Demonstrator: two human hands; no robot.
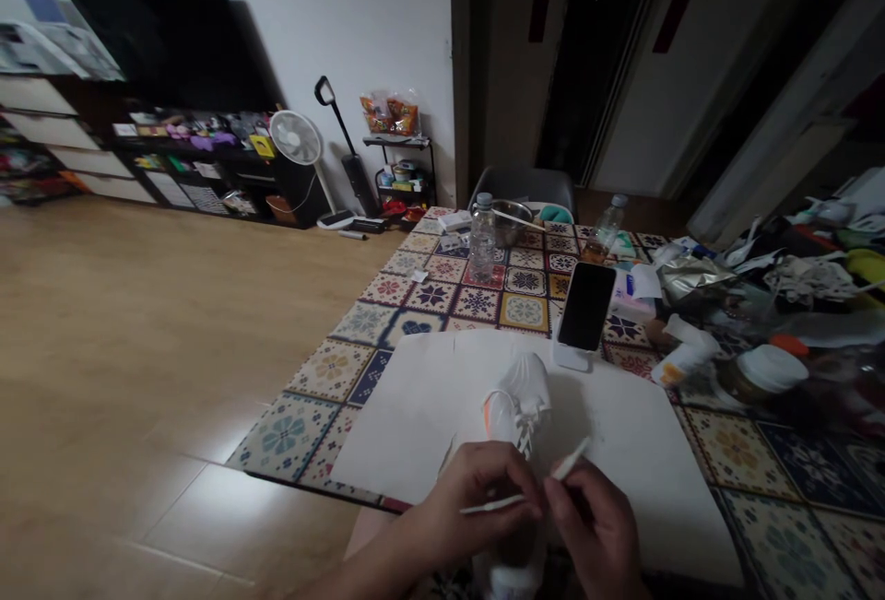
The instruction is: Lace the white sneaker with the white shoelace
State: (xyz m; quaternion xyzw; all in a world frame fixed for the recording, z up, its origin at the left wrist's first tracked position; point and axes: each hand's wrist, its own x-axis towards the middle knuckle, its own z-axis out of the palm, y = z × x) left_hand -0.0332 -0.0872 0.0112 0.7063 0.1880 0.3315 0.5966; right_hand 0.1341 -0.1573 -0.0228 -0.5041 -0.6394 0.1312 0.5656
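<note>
A white sneaker [529, 379] with an orange patch on its side lies on a white sheet [415, 416], toe pointing away from me. Its white laces run criss-cross up the front. My left hand [484, 485] is over the shoe's near part, thumb and fingers pinched on a shoelace [488, 506] whose tip sticks out to the left. Close beside it, my right hand [598, 522] pinches another white lace end [572, 458], which points up and to the right. The two hands nearly meet, and they hide much of the shoe's opening.
Behind the shoe a phone [587, 305] leans upright on a white stand [572, 358]. Clear bottles [482, 241] and a metal bowl [510, 224] stand farther back on the patterned tablecloth [477, 303]. At right are a white-lidded jar [767, 370], a spray bottle [684, 356] and piled clutter.
</note>
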